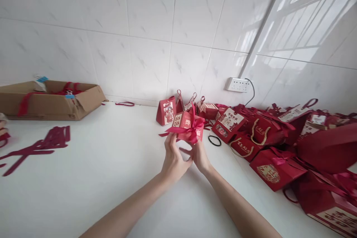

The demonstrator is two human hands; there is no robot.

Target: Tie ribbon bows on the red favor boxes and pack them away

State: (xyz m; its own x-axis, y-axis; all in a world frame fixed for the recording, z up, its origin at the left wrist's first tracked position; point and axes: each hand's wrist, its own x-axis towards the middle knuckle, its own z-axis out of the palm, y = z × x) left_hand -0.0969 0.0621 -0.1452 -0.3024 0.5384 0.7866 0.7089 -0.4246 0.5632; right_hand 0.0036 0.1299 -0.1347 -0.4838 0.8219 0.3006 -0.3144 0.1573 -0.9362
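Holding red box point(182, 119) w/ L hand point(173, 158) & R hand point(200, 155), fingers bent round it; bow point(194, 126) looks done, ribbons point(57, 137) left of box untied.

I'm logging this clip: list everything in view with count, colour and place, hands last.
Held box: one, red and cream, between both hands
Bow: one, red, on held box
Small boxes: several, red, behind held box, by wall
Gift boxes: many, red, piled right
Loop: one, black, right of hands
Carton: one, brown, far left
Ribbon strips: several, dark red, before carton; more in it
Left-edge item: one, pale and red, cut off, unclear
Socket block: one, white, on wall
Cable: one, dark, beside socket block
Wall: one, white tile
Table: one, white, below
Left hand: one, bare, held box's left
Right hand: one, bare, held box's right
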